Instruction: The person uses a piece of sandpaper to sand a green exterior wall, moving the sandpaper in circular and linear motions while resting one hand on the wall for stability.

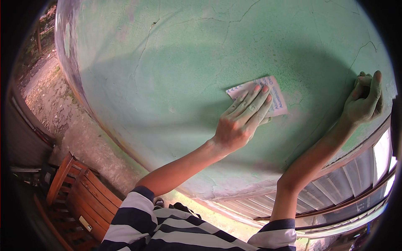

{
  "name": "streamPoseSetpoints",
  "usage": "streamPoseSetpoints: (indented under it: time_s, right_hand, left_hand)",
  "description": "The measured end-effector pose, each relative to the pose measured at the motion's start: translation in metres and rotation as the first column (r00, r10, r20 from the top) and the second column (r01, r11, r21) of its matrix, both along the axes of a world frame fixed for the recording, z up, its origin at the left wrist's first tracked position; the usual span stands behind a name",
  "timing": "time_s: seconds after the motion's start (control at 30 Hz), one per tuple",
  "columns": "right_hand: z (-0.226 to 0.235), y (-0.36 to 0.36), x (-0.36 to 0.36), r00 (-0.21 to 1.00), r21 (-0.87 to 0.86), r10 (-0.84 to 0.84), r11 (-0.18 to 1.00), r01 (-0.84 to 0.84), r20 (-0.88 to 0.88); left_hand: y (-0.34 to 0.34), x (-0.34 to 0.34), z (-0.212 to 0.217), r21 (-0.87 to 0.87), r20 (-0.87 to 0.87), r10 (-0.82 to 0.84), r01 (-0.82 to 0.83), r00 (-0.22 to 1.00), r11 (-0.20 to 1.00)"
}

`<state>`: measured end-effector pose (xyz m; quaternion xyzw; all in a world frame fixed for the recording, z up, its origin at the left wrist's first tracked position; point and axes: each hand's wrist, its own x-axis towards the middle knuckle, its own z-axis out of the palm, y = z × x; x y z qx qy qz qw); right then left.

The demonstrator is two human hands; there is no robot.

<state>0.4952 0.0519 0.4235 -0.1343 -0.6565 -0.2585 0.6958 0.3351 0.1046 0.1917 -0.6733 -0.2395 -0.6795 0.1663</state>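
Observation:
My left hand [243, 123] presses a folded sheet of sandpaper [277, 98] flat against a green painted wall [180, 75]. Its fingers lie straight over the sheet, whose pale backing with blue print faces me; pale green dust coats them. Farther right, my right hand [366, 98] is raised beside the wall, loosely curled, with a hollow between thumb and fingers. Nothing shows in it, and whether it touches the wall I cannot tell. Fine cracks run across the paint, and a rougher, speckled patch lies above the sandpaper.
A brown slatted wooden bench [90, 194] stands at lower left, with a pale phone-like object [85, 223] on it. Bare, rough ground [69, 121] runs along the wall's left edge. Grey corrugated panels [335, 184] are at lower right.

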Motion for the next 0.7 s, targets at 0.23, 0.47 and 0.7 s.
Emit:
streamPoseSetpoints:
  time_s: [0.23, 0.47, 0.7]
  right_hand:
    - [-0.002, 0.001, -0.005, 1.000, -0.001, 0.028, 1.000, -0.028, 0.009]
    - [0.000, 0.004, -0.007, 1.000, 0.008, 0.001, 1.000, -0.001, 0.024]
    - [0.001, 0.003, 0.011, 0.993, -0.007, 0.016, 1.000, -0.015, 0.114]
  left_hand:
    - [0.002, -0.003, -0.022, -0.018, 0.074, -0.034, 0.035, 0.997, 0.999]
    - [-0.006, 0.001, -0.034, -0.027, 0.004, -0.068, 0.069, 0.998, 0.997]
    - [0.005, -0.003, 0.028, 0.044, 0.128, -0.044, 0.038, 0.991, 0.998]
